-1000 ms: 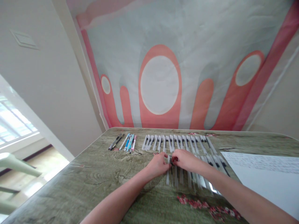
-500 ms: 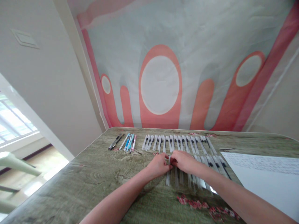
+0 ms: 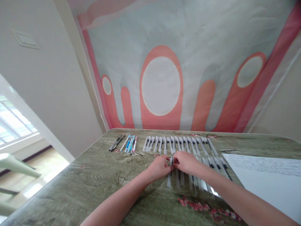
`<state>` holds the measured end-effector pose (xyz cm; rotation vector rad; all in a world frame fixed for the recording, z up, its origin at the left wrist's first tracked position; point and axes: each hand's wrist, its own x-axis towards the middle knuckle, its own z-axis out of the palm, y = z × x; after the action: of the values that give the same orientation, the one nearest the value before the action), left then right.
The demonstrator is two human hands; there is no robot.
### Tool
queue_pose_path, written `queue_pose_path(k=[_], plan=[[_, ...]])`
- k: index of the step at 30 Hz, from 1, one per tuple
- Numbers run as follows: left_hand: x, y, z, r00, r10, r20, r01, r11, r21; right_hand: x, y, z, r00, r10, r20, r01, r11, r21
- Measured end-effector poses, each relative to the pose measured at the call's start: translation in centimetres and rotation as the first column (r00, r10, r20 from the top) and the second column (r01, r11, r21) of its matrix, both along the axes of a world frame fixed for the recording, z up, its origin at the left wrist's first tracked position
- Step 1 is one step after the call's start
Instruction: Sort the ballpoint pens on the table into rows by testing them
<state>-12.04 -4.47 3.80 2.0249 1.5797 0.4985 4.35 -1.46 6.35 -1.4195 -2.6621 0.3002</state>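
Both hands meet over the near row of slim, clear-barrelled pens [image 3: 210,166]. My left hand [image 3: 160,165] is closed at the upper end of the leftmost pen [image 3: 169,179], its thumb and fingers on the left side. From the right, my right hand [image 3: 185,161] pinches at that same end; its fingertips are partly hidden. The pen lies lengthwise on the table, its lower part sticking out toward me. My right hand and forearm cover parts of the neighbouring pens. Beyond the hands lies a far row of similar clear pens [image 3: 172,144], side by side.
At the back left of the wood-patterned table [image 3: 103,185] lie several dark pens [image 3: 117,143] and a group of blue, white and pink pens [image 3: 130,143]. A large white sheet with writing [image 3: 272,179] covers the right side. The patterned wall [image 3: 161,122] rises behind the far edge.
The hands have barely moved. The right fingers shifted very slightly, and a little more of the pen's upper end shows between the two hands.
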Motion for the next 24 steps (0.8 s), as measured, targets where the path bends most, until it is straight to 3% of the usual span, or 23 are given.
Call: queue_pose_path(k=[7,24], plan=[[0.0,-0.1,0.2,1.000,-0.012,-0.022,0.013,1.000,0.016,-0.4,-0.3,-0.1,0.999,0.016,0.029,-0.015,1.000,-0.010],[-0.7,0.4,0.8,0.999,-0.025,-0.027,0.025,0.999,0.031,1.5,1.5,1.8,0.990,-0.053,-0.128,0.062,0.996,0.063]])
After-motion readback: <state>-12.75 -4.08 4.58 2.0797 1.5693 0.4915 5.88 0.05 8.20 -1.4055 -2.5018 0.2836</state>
